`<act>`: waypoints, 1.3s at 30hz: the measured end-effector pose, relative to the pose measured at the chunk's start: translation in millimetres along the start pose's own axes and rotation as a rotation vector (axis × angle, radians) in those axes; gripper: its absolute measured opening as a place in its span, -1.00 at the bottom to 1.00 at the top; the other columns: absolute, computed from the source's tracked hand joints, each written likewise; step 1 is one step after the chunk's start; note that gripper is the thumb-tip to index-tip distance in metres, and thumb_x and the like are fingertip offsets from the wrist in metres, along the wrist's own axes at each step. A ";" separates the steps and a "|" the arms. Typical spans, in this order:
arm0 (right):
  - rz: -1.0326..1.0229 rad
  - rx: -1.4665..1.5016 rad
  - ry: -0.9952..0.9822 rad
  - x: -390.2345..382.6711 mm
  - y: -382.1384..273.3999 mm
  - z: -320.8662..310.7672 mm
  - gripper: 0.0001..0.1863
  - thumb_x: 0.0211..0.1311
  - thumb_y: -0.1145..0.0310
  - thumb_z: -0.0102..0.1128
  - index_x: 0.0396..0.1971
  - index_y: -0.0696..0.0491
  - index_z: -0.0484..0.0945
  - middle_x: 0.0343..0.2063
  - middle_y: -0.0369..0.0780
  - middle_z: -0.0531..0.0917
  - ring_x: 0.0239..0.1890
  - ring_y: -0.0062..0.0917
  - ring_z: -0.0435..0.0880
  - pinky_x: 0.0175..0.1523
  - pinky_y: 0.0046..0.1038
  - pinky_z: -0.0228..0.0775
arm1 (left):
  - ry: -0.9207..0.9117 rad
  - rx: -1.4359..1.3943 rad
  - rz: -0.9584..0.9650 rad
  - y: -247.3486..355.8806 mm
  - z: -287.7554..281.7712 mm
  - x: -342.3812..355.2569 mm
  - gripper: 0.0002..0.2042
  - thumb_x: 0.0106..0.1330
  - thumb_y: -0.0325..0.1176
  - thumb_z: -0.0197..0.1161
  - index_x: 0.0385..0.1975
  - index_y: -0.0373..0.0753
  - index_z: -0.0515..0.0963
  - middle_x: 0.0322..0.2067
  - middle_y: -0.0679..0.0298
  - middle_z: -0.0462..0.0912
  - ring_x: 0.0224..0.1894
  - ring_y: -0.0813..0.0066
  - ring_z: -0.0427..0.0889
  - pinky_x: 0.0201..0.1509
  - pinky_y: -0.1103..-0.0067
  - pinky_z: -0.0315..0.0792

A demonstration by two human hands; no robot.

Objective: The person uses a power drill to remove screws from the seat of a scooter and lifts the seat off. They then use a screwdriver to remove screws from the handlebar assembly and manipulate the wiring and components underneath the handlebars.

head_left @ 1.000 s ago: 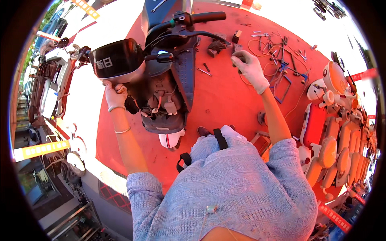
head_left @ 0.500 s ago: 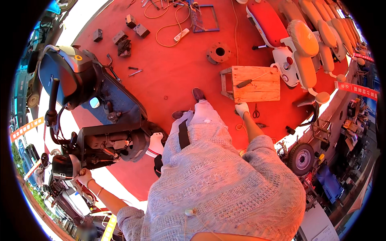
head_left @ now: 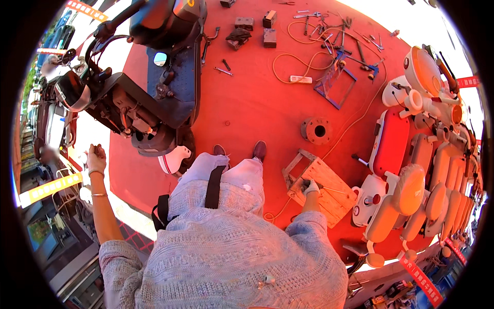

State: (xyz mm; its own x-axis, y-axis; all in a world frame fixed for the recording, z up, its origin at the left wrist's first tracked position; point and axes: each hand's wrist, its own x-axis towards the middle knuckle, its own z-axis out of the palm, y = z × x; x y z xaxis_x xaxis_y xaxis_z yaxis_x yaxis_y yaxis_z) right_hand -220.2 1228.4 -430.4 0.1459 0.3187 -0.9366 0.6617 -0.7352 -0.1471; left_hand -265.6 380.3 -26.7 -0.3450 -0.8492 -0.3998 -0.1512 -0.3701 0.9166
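We saw a screwdriver (head_left: 305, 183) at the right grip (head_left: 311, 188), its dark, thick handle partly hidden by the pale glove and its thin shaft running off to the grip's right across the planks of a low wooden table (head_left: 329, 206). The right grip met the handle, but we could not tell whether the fingers had closed round it. Beyond and to the right of the left grip (head_left: 96, 158) stood a dark scooter (head_left: 141, 103), its front opened on wiring. Our right forearm reached forward from a bent elbow, the hand low over the planks; our left arm stretched out to the side, wrist raised, fingers curled and apart from the scooter, with no object to be made out in them. The table's near-left edge ran just beside the right grip, and its planks spread to that grip's right as far as a white scooter body (head_left: 366, 198). A round metal flange (head_left: 309, 127) sat beyond the right grip, with a blue metal frame (head_left: 327, 99) farther out. To that grip's left and ahead, bare red floor (head_left: 242, 113) gave open room up to the dark scooter.
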 end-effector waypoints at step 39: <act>-1.138 -0.181 -1.056 -697.3 242.4 282.8 -0.61 0.33 0.24 0.03 0.02 0.18 0.46 -0.59 -0.33 0.47 -0.66 -0.80 0.28 -0.58 -0.72 0.10 | -0.727 0.859 1.481 183.3 296.3 -12.7 -0.75 0.27 -0.36 0.06 -0.07 -0.19 0.47 -0.16 0.08 0.60 -0.12 0.06 0.57 -0.04 0.35 0.43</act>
State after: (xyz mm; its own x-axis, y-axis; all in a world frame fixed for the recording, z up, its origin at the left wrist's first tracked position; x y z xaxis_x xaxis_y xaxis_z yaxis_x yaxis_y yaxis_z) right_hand -369.5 658.7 97.0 -0.9857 0.0308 -0.1659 0.1488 -0.3043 -0.9409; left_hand -563.4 434.8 146.2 -0.8615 0.1320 0.4902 0.3171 0.8940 0.3166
